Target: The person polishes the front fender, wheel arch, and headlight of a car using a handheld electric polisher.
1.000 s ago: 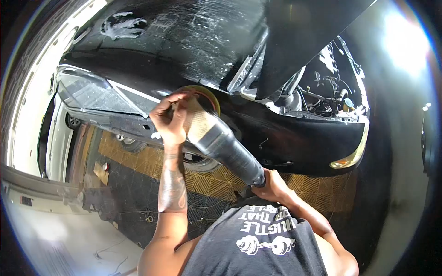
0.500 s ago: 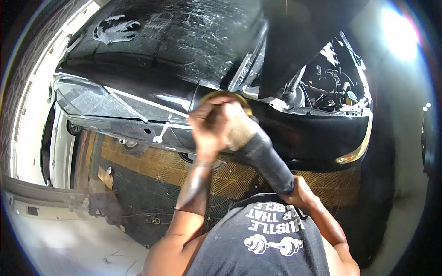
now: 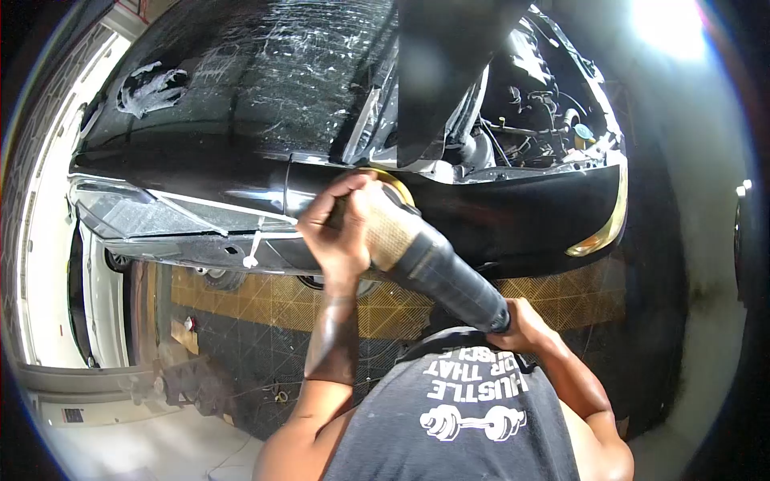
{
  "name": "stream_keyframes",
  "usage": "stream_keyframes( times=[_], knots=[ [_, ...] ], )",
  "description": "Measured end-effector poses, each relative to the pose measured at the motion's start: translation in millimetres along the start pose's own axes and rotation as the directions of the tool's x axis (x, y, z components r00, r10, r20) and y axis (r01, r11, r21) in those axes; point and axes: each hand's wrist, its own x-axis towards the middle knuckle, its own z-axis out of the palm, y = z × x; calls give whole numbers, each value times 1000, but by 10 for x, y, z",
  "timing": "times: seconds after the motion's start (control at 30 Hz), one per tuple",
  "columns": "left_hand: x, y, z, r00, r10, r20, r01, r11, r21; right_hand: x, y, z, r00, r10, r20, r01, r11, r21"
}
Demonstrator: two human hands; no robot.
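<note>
A power polisher (image 3: 461,276) with a black body and a tan, woven-looking front section is held in both hands. My left hand (image 3: 341,220) is closed around its head end, fingers curled. At the rear end, my right hand (image 3: 523,325) is wrapped around the body. Part of a yellow pad (image 3: 395,183) shows beyond the polisher's head; the rest is hidden behind my left hand and the tool. The pad lies against the upper edge of the black car's front fender (image 3: 513,216), just right of the door seam.
The windshield and roof (image 3: 297,80) carry whitish smears and spots. A dark raised panel (image 3: 449,72) stands beside the exposed engine bay (image 3: 529,128). A white piece hangs from the side mirror area (image 3: 253,252). Yellow and black floor tiles (image 3: 561,297) lie below; a white vehicle (image 3: 100,289) is at left.
The polisher and both hands have moved right along the car, from beside the door seam further onto the fender. The whole view has shifted, so the car appears further left.
</note>
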Motion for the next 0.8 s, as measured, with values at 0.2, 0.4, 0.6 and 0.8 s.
stream_keyframes(
  times=[0.2,0.4,0.6,0.8],
  knots=[
    [-317,-136,509,993,37,109,-42,998,42,-427,371,-200,963,261,-62,-261,965,15],
    [-252,-111,274,990,134,54,-135,991,24,-159,372,-104,987,139,-82,-138,990,16],
    [172,146,-541,985,159,-68,-143,969,202,488,-169,221,990,-119,74,125,990,-71],
    [283,113,-582,987,162,-19,-162,987,-6,387,-371,143,987,-124,100,132,988,-81]
  ],
)
